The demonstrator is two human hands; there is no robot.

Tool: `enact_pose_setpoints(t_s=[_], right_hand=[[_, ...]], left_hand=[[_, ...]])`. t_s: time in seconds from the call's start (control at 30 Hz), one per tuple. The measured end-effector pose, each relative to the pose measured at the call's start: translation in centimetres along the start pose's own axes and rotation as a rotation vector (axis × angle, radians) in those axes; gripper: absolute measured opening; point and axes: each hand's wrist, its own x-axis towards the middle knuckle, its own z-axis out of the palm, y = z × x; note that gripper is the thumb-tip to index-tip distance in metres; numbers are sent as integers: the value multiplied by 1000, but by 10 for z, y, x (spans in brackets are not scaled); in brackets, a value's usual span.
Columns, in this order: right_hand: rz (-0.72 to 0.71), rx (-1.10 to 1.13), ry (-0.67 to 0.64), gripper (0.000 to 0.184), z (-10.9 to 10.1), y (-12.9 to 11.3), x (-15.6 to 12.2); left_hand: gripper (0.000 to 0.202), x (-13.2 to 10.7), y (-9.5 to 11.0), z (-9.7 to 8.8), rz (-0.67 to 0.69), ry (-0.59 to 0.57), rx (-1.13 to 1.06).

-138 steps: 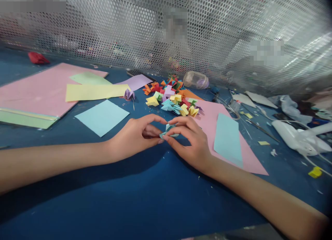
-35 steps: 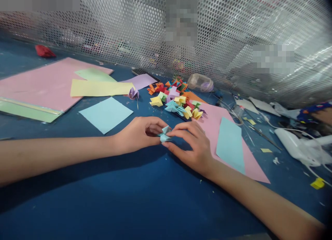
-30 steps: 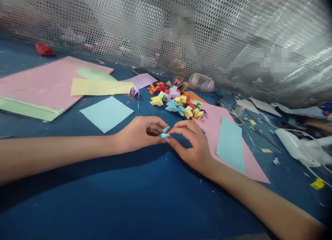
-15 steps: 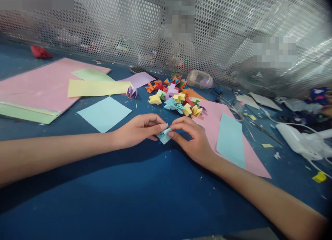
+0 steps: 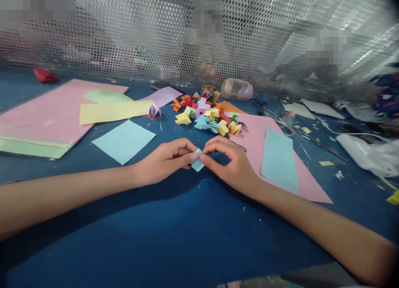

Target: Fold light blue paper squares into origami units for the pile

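Note:
A small folded piece of light blue paper [image 5: 197,164] is held just above the blue table, pinched from both sides. My left hand [image 5: 170,158] is closed on its left edge with thumb and fingers. From the right, my right hand [image 5: 230,161] grips it too, the thumb pressed on its front. Fingertips hide part of the folds. Beyond the hands lies a heap of folded paper flowers [image 5: 204,111] in several colours. A flat light blue square sheet [image 5: 124,141] rests to the left, and a purple paper flower [image 5: 154,112] stands behind it.
Pink sheets [image 5: 59,103] lie at the left, crossed by a yellow strip [image 5: 115,112]. At the right, a blue paper strip [image 5: 279,159] covers part of a pink sheet [image 5: 311,188]. A white glue gun [image 5: 364,155], a clear plastic cup [image 5: 237,89] and a perforated metal screen [image 5: 149,34] stand farther off.
The folded blue paper now shows a flatter, narrower face between the fingertips. My thumbs have come closer together on it. The camera view has tilted slightly.

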Motion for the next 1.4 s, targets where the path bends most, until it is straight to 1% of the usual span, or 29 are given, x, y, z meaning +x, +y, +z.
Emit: enact_pose_setpoints(t_s=[0.27,0.47,0.53,0.6,0.67,0.77,0.83,0.9,1.0,1.1,1.2,1.3,1.4], right_hand=[[26,38,9,12,1,-1,-1],[60,81,30,12,2,-5,-1],[87,98,61,11,2,-4,-2],[132,130,105,20,3,-4,-3],[158,157,116,29,3,-3,-4],[147,163,71,25,2,-3,-5],[147,180,82,22,1,-4,-5],[154,218,120,21,1,-2,-6],[163,267,159,20,1,1,-6],[161,293,195,20,1,5,-5],[127,285,180,26,1,5,-6],[84,265,105,31,1,4,-7],[84,278,94,32,2,3,-9]], left_hand=[[26,0,0,2,49,44,128],[24,0,2,1,21,16,46],[24,-1,2,1,23,16,39],[23,-2,2,0,50,40,60],[23,-2,2,0,87,81,82],[24,-2,1,-1,133,152,80],[24,-1,1,-2,150,179,73],[23,1,1,-3,147,193,68],[23,2,4,-3,105,200,40],[23,2,6,-1,62,171,39],[23,0,7,0,64,137,95],[27,-2,7,1,84,144,224],[29,-3,6,1,115,140,347]])
